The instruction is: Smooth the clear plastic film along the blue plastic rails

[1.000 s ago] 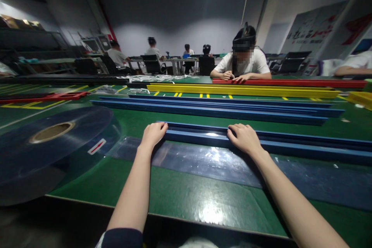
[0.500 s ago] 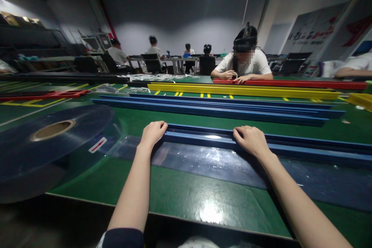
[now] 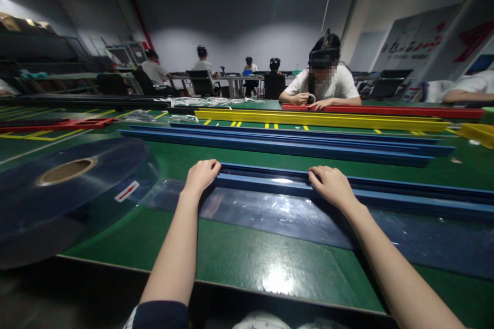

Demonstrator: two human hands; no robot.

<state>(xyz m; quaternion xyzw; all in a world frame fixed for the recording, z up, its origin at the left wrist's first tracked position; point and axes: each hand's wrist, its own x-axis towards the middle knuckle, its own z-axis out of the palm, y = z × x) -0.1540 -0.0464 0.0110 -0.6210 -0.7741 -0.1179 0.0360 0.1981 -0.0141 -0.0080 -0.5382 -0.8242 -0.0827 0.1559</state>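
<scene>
A long blue channel strip (image 3: 266, 179) lies across the green table in front of me. My left hand (image 3: 202, 174) is closed on its left end, fingers curled over the far edge. Further along the same strip, my right hand (image 3: 332, 185) grips it with the thumb on the near side. Under and in front of the strip runs a band of clear plastic film (image 3: 270, 216). The film leads left to a large roll of clear film (image 3: 116, 164) with a cardboard core and a red-arrow label.
Several more blue strips (image 3: 270, 143) lie beyond my hands. Behind them are yellow strips (image 3: 316, 120) and red strips (image 3: 386, 111), where a co-worker (image 3: 328, 85) leans on the table. The green table's (image 3: 231, 257) near edge is close to me. Others sit farther back.
The whole view has shifted very slightly left. Both hands keep their grip on the blue strip, with no other visible movement.
</scene>
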